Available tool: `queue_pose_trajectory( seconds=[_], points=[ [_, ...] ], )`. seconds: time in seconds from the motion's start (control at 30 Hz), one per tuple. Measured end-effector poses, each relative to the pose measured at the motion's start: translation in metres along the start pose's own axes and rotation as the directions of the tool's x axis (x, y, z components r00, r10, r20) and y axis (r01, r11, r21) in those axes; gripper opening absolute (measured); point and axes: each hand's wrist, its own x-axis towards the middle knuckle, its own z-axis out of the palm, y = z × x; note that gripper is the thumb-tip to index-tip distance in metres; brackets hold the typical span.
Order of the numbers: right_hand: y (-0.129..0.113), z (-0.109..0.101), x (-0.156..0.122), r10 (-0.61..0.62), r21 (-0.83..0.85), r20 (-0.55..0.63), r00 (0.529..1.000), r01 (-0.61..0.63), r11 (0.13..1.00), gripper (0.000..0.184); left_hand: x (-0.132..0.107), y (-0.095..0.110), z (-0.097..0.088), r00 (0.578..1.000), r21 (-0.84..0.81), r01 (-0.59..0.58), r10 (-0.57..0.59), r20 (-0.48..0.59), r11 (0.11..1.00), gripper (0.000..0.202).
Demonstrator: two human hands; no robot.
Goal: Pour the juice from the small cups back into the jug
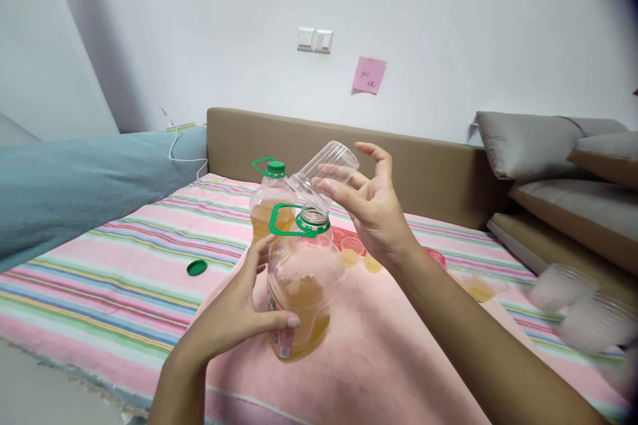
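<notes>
My left hand [239,309] is wrapped round the side of an uncapped clear bottle [299,285] with a green neck ring and handle, partly full of amber liquid. My right hand [371,209] holds a clear plastic cup [323,169] tipped upside down over the bottle's mouth, fingers loosely curled on it. The cup looks empty. Behind them stands a second bottle [266,202] of amber liquid with its green cap on. A loose green cap [197,267] lies on the striped sheet to the left.
The striped sheet [124,279] covers a bed with a pink cloth [373,345] on it. Small cups [351,251] of amber liquid stand behind my right hand, with more blurred clear cups [578,302] at right. A teal blanket [74,186] lies left; grey cushions [548,146] right.
</notes>
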Motion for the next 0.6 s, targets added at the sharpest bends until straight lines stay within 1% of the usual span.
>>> queue_pose_trajectory(
  seconds=[0.1,0.23,0.33,0.43,0.6],
  points=[
    [-0.0006,-0.0002,0.0002,-0.004,-0.017,0.005,1.0,0.004,1.0,0.081,0.0002,-0.0004,0.0011,1.0,0.023,-0.018,0.018,-0.008,1.0,0.107],
    [-0.0016,0.0014,0.0001,-0.004,-0.017,-0.002,1.0,0.004,1.0,0.082,0.002,-0.0014,0.0029,0.999,0.061,-0.036,0.038,-0.021,0.997,0.102],
    [-0.0027,0.0037,-0.0003,-0.004,-0.023,-0.019,1.0,0.004,1.0,0.085,0.0041,-0.0031,0.0049,0.998,0.094,-0.045,0.049,-0.038,0.995,0.102],
    [-0.0042,0.0052,-0.0007,-0.011,-0.026,-0.032,0.999,0.01,1.0,0.085,0.005,-0.0049,0.0064,0.998,0.111,-0.03,0.035,-0.049,0.993,0.105],
    [-0.0047,0.0047,-0.0011,-0.033,-0.1,-0.013,0.999,0.032,0.995,0.079,0.0044,-0.0047,0.0069,0.999,0.113,-0.007,0.012,-0.05,0.994,0.106]
  ],
)
